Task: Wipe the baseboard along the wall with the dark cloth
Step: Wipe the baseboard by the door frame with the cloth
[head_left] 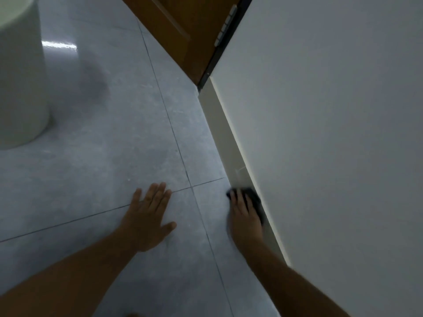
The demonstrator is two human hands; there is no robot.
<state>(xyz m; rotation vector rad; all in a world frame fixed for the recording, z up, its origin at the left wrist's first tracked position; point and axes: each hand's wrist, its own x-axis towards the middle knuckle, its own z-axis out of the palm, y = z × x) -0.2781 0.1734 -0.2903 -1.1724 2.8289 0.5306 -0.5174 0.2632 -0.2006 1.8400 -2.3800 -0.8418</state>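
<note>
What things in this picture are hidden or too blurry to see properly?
All in the head view:
- dark cloth: mostly covered by the right hand and smeared by motion, so its size and shape are unclear.
- baseboard: the stretch nearest the camera is hidden behind the right forearm.
- white round object: cut off by the left and top edges.
- wooden door: cut off by the top edge.

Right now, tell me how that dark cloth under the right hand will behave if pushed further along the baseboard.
The dark cloth looks soft and floppy: it bunches around the right hand's fingers. It will probably slide easily, since the baseboard looks smooth. It seems light, so it may fold over unless pressed flat.
</note>
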